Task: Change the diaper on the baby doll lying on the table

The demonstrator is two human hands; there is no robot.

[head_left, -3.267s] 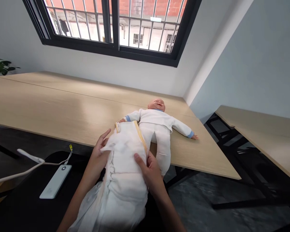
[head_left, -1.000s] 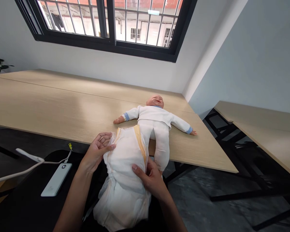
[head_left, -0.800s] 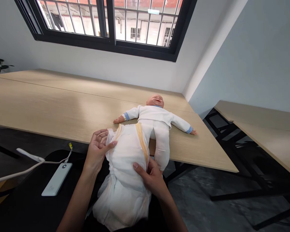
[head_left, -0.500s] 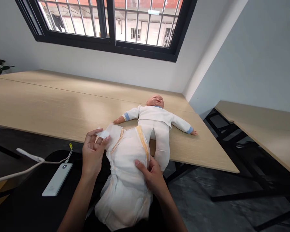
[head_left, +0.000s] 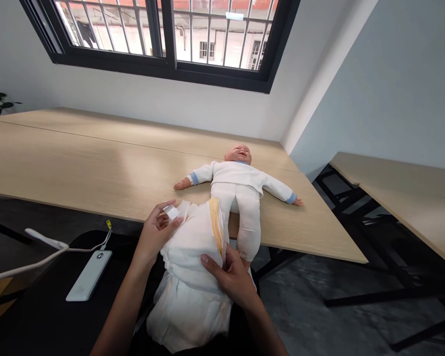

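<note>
An unfolded white diaper (head_left: 193,247) with a yellow-orange strip on its right side hangs in front of the table edge, its lower part over my lap. My left hand (head_left: 157,230) pinches the white fastening tab at its upper left corner between thumb and fingers. My right hand (head_left: 233,274) grips the right edge, thumb on the front and fingers behind, partly hidden. Just beyond lies a baby doll (head_left: 237,173) on its back, arms spread, in a white top and white trousers with blue cuffs. Its legs reach over the table's near edge.
The wooden table (head_left: 141,168) runs along the wall below a barred window (head_left: 207,74). A white power bank (head_left: 89,275) with a cable rests on a black chair (head_left: 29,316) at left. Another table (head_left: 411,198) stands at right.
My left hand has moved right and inward with the tab, folding the diaper's upper left corner over. My right hand has shifted slightly down, still gripping the edge. The doll has not moved.
</note>
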